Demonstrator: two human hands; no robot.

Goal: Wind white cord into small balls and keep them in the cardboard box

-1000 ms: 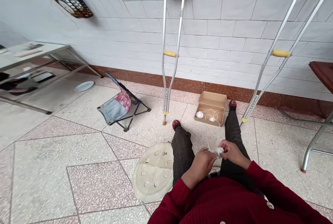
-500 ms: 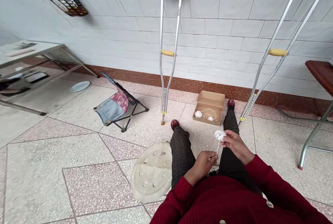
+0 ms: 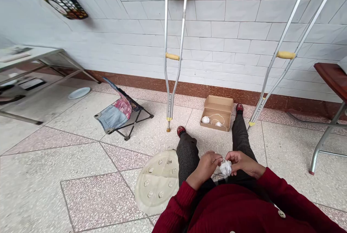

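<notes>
On the terrazzo floor (image 3: 81, 197), an open cardboard box (image 3: 217, 102) is sitting well ahead; nearer, the left hand (image 3: 207, 168) and right hand (image 3: 241, 162) are pinching a light, soft ball of white string (image 3: 225, 168) between curled fingers (image 3: 233, 155), holding it by its wound body.

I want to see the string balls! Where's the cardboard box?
In the head view, the open cardboard box sits on the floor by the wall's brown skirting, just left of the person's right shoe.
</notes>
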